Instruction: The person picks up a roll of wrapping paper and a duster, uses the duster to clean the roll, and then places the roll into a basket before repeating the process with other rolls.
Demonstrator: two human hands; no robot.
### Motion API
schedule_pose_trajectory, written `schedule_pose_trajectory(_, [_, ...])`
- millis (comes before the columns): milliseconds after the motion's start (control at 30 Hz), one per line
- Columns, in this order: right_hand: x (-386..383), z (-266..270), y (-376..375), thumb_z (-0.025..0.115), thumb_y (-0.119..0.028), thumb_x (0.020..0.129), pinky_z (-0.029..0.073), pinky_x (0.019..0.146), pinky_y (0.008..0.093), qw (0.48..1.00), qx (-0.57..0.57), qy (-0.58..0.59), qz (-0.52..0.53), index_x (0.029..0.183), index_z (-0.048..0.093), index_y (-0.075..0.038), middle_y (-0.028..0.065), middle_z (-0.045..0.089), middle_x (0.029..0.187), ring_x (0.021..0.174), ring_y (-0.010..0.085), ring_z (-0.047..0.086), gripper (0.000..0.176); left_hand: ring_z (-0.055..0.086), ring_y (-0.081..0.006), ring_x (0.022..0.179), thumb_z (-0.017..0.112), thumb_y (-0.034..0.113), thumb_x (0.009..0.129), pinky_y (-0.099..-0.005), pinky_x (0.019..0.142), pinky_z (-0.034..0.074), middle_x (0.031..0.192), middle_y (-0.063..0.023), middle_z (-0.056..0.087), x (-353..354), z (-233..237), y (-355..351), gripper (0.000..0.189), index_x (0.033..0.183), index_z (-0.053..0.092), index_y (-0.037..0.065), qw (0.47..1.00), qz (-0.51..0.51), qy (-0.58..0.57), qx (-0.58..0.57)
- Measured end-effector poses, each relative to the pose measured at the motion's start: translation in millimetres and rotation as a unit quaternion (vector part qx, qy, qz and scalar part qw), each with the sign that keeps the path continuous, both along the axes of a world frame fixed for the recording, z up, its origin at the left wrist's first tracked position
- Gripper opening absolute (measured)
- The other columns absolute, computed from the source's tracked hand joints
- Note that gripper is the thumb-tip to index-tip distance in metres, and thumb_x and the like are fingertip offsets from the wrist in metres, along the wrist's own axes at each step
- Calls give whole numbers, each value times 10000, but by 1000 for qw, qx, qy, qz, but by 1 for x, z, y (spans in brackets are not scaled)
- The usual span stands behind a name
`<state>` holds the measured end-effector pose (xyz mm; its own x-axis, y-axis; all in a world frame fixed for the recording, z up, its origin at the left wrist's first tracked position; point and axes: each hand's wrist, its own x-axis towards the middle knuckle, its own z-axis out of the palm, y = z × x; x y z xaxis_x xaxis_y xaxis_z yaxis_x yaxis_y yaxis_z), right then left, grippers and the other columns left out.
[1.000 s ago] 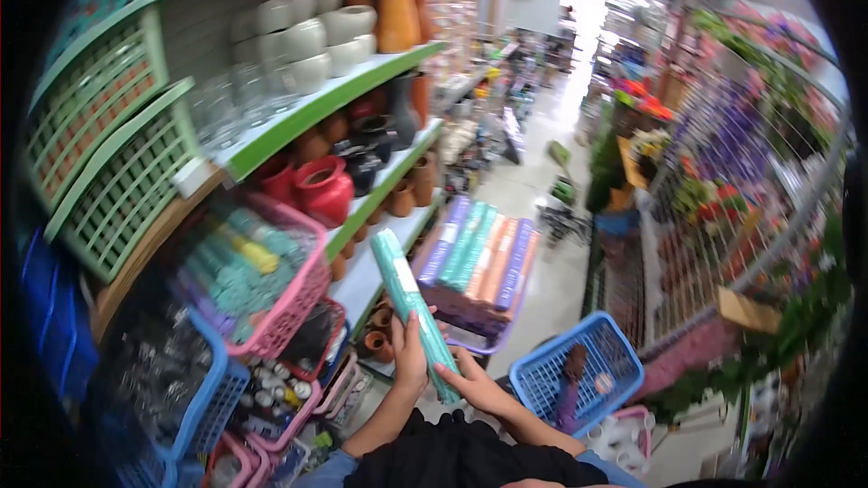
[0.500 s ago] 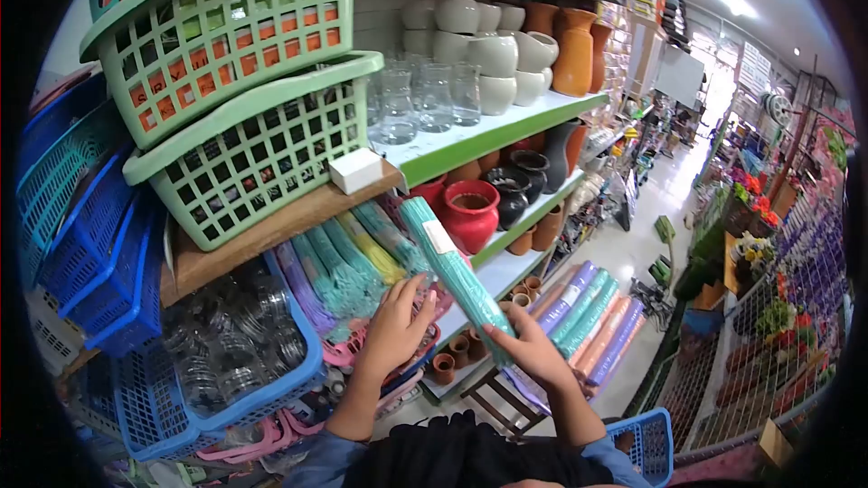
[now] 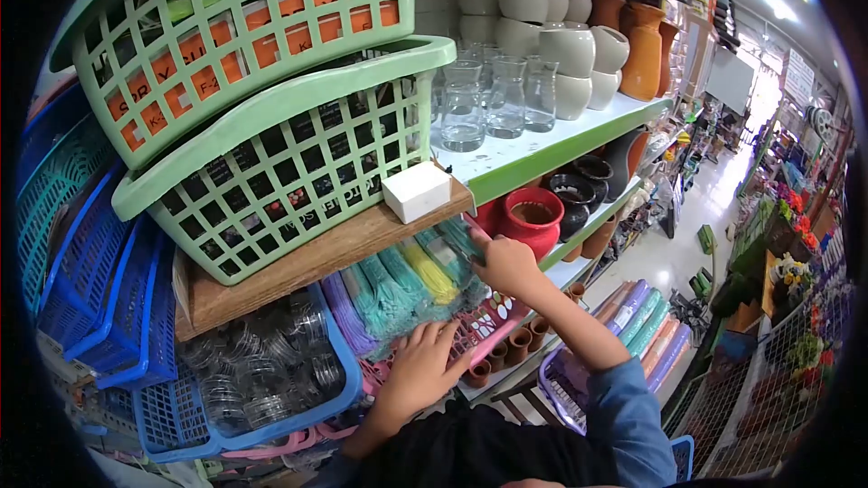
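My right hand (image 3: 508, 264) reaches in beside the wooden shelf edge, fingers closed round the end of a teal wrapped bundle (image 3: 458, 242) that is mostly hidden. Next to it, several plastic-wrapped bundles lie side by side: purple (image 3: 347, 314), teal (image 3: 391, 291) and yellow (image 3: 429, 276). My left hand (image 3: 418, 370) is open, fingers spread, just in front of these bundles and over a pink basket (image 3: 497, 336).
Stacked green baskets (image 3: 298, 99) and a white box (image 3: 417, 192) stand on the wooden shelf (image 3: 316, 253). A blue basket (image 3: 348, 366) holds clear round items. Glass vases (image 3: 463, 108), a red pot (image 3: 532, 221) and wrapped rolls (image 3: 646, 321) are to the right.
My right hand has moved up and left with the teal bundle, which was held out in front of me and now lies among the others. My left hand has lowered, and the view is closer to the shelf.
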<state>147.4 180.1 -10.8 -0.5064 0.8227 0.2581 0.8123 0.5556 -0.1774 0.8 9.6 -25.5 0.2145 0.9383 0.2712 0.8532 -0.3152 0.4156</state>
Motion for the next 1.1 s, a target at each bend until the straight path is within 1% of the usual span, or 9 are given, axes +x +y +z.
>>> schedule_pose_trajectory(267, [-30,-13,46,597,-330,722,504,565,400,993,4,-99,68,1144,549,-106,141,618,689,660,299,627,480,451,-323,1089,507,351,862,-415,904,366,1117,-162,499,-10,13,6,481,1198,465,9,999,18,5,-39])
schedule_pose_trajectory(367, [-33,-15,43,541,-234,756,506,563,373,985,-22,-162,59,1179,534,-101,117,645,816,724,253,640,443,425,-329,1129,514,358,857,-427,915,356,1144,-156,498,-11,13,12,493,1203,466,9,998,42,46,-13])
schedule_pose_trajectory(467, [-36,-45,47,498,-207,788,490,557,335,983,95,-148,55,1211,514,-81,113,640,837,749,234,634,441,374,-343,1184,514,363,855,-437,948,320,1181,-160,486,-11,11,19,499,1206,473,11,997,59,54,-3])
schedule_pose_trajectory(567, [-38,-36,33,457,-179,815,472,579,299,979,66,-192,28,1229,498,-64,134,619,921,880,231,600,432,327,-351,1225,513,368,852,-453,979,270,1220,-165,468,-13,4,21,502,1206,480,13,995,64,75,-8])
schedule_pose_trajectory(633, [-35,-39,31,438,-192,826,457,582,278,972,158,-169,45,1215,509,-66,184,568,1037,1012,235,547,416,311,-351,1239,511,370,853,-459,988,248,1240,-166,455,-14,1,20,503,1207,482,14,995,62,80,-13])
schedule_pose_trajectory(767, [-29,-29,36,441,-177,818,480,638,305,947,173,-248,103,1205,512,-60,229,482,1169,1108,267,480,411,284,-350,1264,509,375,852,-480,998,217,1281,-165,425,-13,-3,18,510,1212,480,15,994,63,91,-10])
schedule_pose_trajectory(867, [-26,-30,44,461,-117,788,499,722,373,965,80,-219,121,1215,488,-45,265,417,1234,1055,315,517,433,278,-349,1269,507,375,854,-486,998,213,1288,-167,419,-9,-4,17,513,1220,475,17,993,62,96,-2])
schedule_pose_trajectory(933, [-19,-11,39,471,-45,756,475,829,413,985,-65,-100,122,1231,449,-18,296,403,1225,989,366,541,476,300,-341,1257,512,369,852,-475,990,230,1278,-166,425,-6,-1,15,508,1217,476,18,994,59,96,-2])
schedule_pose_trajectory(1100, [30,-9,20,422,92,702,438,790,408,975,-69,139,159,1309,373,-44,184,477,1070,970,353,530,624,437,-309,1133,556,309,826,-411,918,337,1198,-147,481,13,23,15,452,1169,497,22,998,38,17,41])
